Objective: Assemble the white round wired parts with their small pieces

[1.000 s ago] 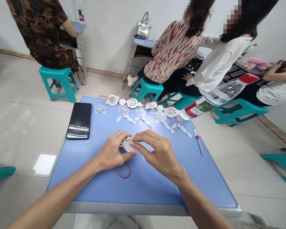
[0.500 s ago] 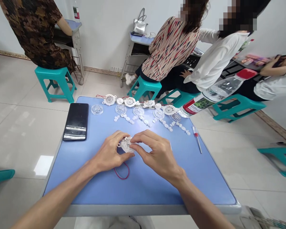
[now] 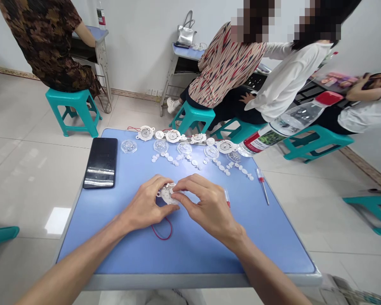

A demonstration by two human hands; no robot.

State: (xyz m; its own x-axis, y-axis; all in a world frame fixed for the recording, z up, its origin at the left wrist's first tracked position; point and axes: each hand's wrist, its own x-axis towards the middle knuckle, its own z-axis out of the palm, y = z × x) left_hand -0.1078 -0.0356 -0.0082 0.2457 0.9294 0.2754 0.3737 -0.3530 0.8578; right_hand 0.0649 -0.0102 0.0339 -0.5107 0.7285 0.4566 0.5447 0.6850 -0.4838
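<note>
Blue table (image 3: 82, 241) below, left hand (image 3: 144, 202) and right hand (image 3: 209, 207) keep their grip on a plastic disc (image 3: 167, 194).

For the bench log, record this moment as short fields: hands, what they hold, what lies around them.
Left hand: grasps a round white plastic part from the left
Right hand: fingers pressed on the same part from the right
Below hands: thin red wire loop
Surface: blue-topped table
Also on table: black smartphone; small red-handled screwdriver; clear round plastic domes; small white plastic discs
</note>
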